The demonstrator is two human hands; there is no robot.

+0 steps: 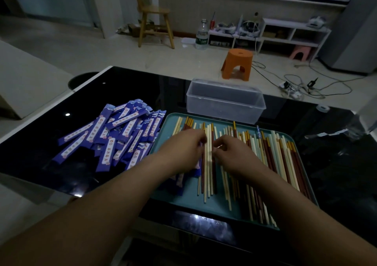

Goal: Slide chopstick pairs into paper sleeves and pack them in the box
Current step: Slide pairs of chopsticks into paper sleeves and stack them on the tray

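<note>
A teal tray holds several loose chopsticks, cream, dark red and orange-tipped, lying lengthwise. My left hand is over the tray's left part, fingers closed on a purple paper sleeve that runs back under my wrist. My right hand is beside it, fingertips pinched on a pair of cream chopsticks in the tray's middle. The two hands nearly touch. A heap of purple sleeves lies on the table left of the tray. A clear plastic box stands open just behind the tray; nothing shows inside it.
The black glass table ends close behind the box. Clear plastic wrapping lies to the right of the tray. On the floor beyond are an orange stool, a wooden chair, a water bottle and loose cables.
</note>
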